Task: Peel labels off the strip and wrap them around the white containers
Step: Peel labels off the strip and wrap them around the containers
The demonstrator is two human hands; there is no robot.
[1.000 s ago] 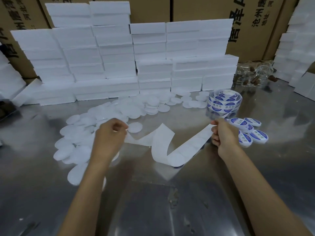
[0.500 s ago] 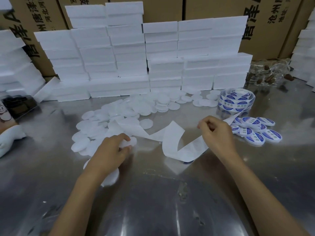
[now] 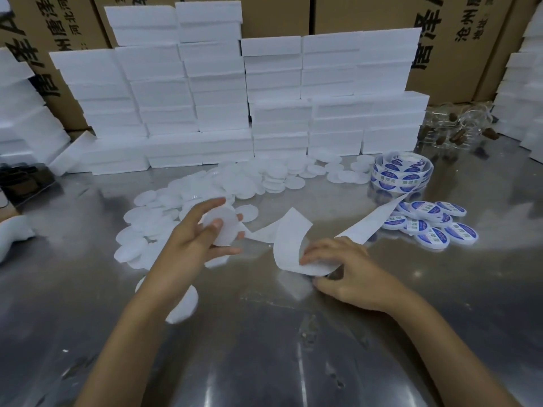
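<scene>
— What is seen, from the largest thing down?

— Brown printed cardboard cartons (image 3: 367,13) are ranged across the top of the frame, and stacked white foam blocks (image 3: 217,92) are piled in front of them. Below lies the reflective steel desk (image 3: 264,362). A wide scatter of plain white round containers (image 3: 188,198) is spread from centre left towards the upper middle. A coiled roll of blue-and-white labels (image 3: 401,171) is set at the upper right, and its white paper strip (image 3: 289,242) is trailed down to the centre.

— How much has been done?

— A small cluster of blue-labelled white containers (image 3: 432,224) is gathered at centre right, just below the roll. It is far outnumbered by the unlabelled heap, so most of the work is judged to remain.

— And the hands?

— One unlabelled white round container (image 3: 221,227) is held up edge-on by the left hand (image 3: 194,245), gripped between thumb and fingers. The loop of the strip is pinched low over the desk by the right hand (image 3: 346,274), fingers curled. Whether a label has been lifted there cannot be told.
</scene>
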